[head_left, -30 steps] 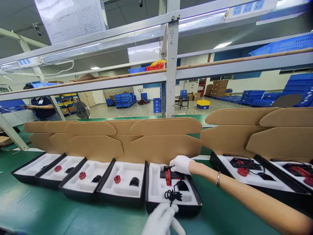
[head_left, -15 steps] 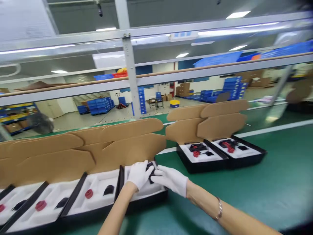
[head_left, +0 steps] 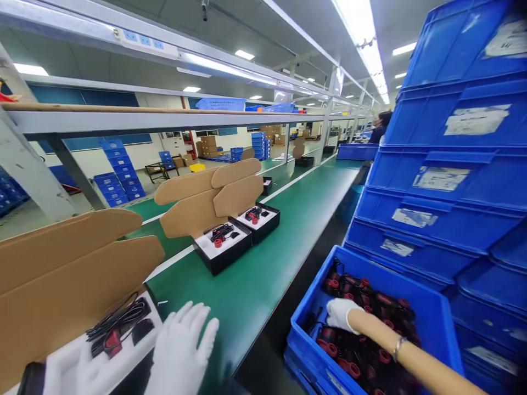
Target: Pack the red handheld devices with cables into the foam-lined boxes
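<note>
step in hand: the person seems to be fetching the next black-and-red device from the supply bin while the near box on the desk waits with its contents laid in
right hand: the right hand [head_left: 341,314], in a white glove, is down inside the blue bin [head_left: 432,312] on the right, fingers curled over the heap of parts; whether it already grips one cannot be told, since the fingertips are buried among them
left hand: the left hand [head_left: 181,351], also gloved, lies flat and spread, fingers apart, on the near right corner of the open box [head_left: 135,378], holding nothing
thing sought: the black-and-red devices [head_left: 370,340] lie jumbled in the bin, dark bodies with round red caps and loops of black cord, tangled one over another
where it lies: the bin stands to the right of the green desk [head_left: 263,274], below the stack of blue crates [head_left: 448,164]
near box: its white foam tray [head_left: 66,356] carries a coiled black cable with a red part [head_left: 117,329]; the brown cardboard lid [head_left: 74,274] stands open behind it
far boxes: two more filled boxes [head_left: 236,238] sit farther along the desk, lids raised
next move calls for: judged from the tangle, lifting one device free will need a firm pinch on a single body and a careful draw so its cord does not drag neighbours along
other person: a co-worker [head_left: 381,125] stands far down the line on the right
</note>
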Demonstrator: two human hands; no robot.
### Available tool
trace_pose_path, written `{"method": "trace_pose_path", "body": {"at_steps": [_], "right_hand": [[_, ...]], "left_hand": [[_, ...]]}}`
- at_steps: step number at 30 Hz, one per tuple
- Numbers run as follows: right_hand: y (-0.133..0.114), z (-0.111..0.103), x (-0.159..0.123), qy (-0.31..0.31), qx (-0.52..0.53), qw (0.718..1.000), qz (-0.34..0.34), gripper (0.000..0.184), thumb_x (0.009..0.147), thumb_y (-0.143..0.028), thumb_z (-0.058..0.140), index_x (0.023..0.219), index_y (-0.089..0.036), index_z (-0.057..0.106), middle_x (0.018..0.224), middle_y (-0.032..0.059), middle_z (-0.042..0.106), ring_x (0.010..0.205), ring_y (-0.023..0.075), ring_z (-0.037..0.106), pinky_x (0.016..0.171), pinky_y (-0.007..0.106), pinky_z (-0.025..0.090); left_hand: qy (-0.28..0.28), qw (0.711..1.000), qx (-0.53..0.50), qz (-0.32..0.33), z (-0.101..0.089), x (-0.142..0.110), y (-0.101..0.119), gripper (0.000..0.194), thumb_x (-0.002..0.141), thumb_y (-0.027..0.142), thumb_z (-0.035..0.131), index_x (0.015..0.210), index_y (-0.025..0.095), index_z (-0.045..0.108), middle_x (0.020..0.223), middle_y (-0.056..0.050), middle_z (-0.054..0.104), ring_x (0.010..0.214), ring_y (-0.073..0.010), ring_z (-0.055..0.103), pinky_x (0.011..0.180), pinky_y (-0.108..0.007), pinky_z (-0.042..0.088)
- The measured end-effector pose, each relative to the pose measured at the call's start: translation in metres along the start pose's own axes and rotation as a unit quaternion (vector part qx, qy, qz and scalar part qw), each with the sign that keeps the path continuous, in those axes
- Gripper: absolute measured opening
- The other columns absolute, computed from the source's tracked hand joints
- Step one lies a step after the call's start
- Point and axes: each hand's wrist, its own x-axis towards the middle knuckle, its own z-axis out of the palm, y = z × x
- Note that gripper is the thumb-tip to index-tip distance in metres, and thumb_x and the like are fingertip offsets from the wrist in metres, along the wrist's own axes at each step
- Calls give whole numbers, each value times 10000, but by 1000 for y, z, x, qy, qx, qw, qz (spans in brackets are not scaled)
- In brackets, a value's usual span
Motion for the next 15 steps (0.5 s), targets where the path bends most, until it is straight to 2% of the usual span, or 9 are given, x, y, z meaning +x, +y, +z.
{"method": "trace_pose_path", "body": {"at_steps": [2, 4, 6, 7, 9, 11, 13, 15], "right_hand": [[2, 47, -8, -25, -27, 999, -10, 139, 670, -304, 716, 670, -169, 682, 792, 162, 726, 871, 403, 701, 784, 516, 539], [-3, 84, -11, -23, -47, 998, -19, 117, 661, -299, 672, 733, -211, 701, 837, 149, 739, 896, 410, 697, 782, 499, 541], [-9, 105, -10, -8, -65, 998, -25, 135, 638, -254, 623, 749, -244, 699, 850, 134, 744, 912, 405, 693, 814, 501, 531], [-11, 108, -8, 1, -74, 997, -29, 135, 610, -236, 616, 723, -250, 690, 840, 135, 743, 913, 412, 690, 829, 513, 524], [-11, 101, -5, 17, -82, 996, -42, 87, 566, -248, 627, 645, -247, 664, 803, 147, 734, 906, 441, 682, 837, 547, 509], [-5, 76, -3, 39, -80, 995, -54, 69, 579, -309, 629, 612, -253, 652, 763, 149, 720, 893, 454, 679, 829, 576, 496], [1, 37, -5, 59, -76, 993, -67, 126, 630, -381, 602, 609, -268, 655, 721, 146, 698, 851, 444, 686, 796, 584, 490], [3, -11, -13, 83, -45, 991, -93, 162, 638, -429, 612, 601, -277, 656, 679, 152, 670, 786, 424, 686, 752, 564, 487]], "left_hand": [[51, 998, -23, 35, 10, -4, 25, 398, 992, 496, 390, 1087, 231, 671, 1107, -32, 720, 1076, -266, 645, 917, -450, 512], [70, 995, -42, 61, 16, -7, 44, 362, 976, 494, 439, 1053, 234, 678, 1052, -24, 736, 996, -266, 683, 838, -445, 552], [68, 993, -69, 66, 20, -11, 57, 314, 942, 475, 521, 1012, 221, 693, 1008, -34, 745, 945, -279, 701, 794, -443, 573], [59, 993, -87, 59, 22, -14, 61, 292, 923, 459, 560, 995, 214, 702, 994, -43, 748, 932, -287, 704, 788, -441, 578], [19, 990, -140, 20, 27, -22, 68, 263, 893, 438, 614, 994, 218, 718, 1003, -54, 748, 959, -302, 698, 820, -435, 574], [-23, 975, -209, -70, 30, -31, 73, 272, 884, 461, 628, 1014, 247, 733, 1051, -62, 738, 1045, -320, 667, 911, -457, 539], [-61, 941, -290, -165, 32, -35, 81, 301, 886, 510, 607, 1025, 281, 743, 1086, -66, 727, 1109, -332, 629, 982, -490, 485], [-99, 893, -376, -227, 30, -33, 93, 335, 900, 539, 563, 1016, 290, 755, 1085, -76, 721, 1106, -326, 615, 1000, -496, 453]]}}
